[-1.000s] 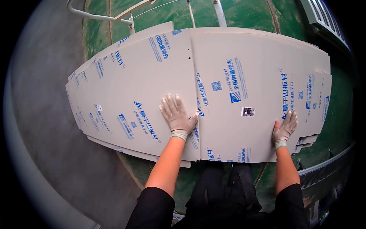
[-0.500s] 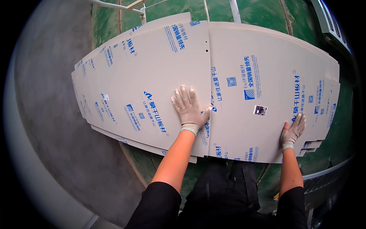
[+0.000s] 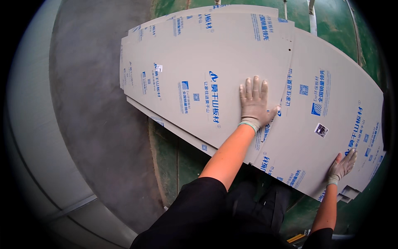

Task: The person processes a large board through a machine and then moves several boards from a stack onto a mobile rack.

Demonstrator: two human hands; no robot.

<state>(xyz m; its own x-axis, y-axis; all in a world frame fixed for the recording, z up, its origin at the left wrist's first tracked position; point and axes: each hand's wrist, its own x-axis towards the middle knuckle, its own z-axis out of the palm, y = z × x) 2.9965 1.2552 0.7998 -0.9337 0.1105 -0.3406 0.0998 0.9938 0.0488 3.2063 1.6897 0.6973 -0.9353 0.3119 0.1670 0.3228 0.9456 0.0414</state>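
Observation:
Two stacks of flat grey boards with blue print lie side by side, the left board [image 3: 166, 112] meeting the right board [image 3: 298, 137] along a seam. On the left board, close to the seam, rests my left hand [image 3: 255, 101] in a pale thin glove, fingers spread and thumb over the seam. My right hand [image 3: 342, 166], gloved the same way, lies on the right board near its near right corner, fingers stretched out. Neither hand grips anything. A small square label [image 3: 321, 130] sticks to the right board, and a smaller white label [image 3: 158, 67] to the left one.
Under the boards is a green floor [image 3: 170, 153], with a dark grey floor strip [image 3: 103, 124] to the left. A pale wall [image 3: 33, 137] stands at the far left. Beyond the boards, a white metal bar [image 3: 312, 20] shows. Lower board edges jut out at the near left.
The view has swung left, so boards and hands sit farther right in the picture. Both hands stay on the same parts of the boards.

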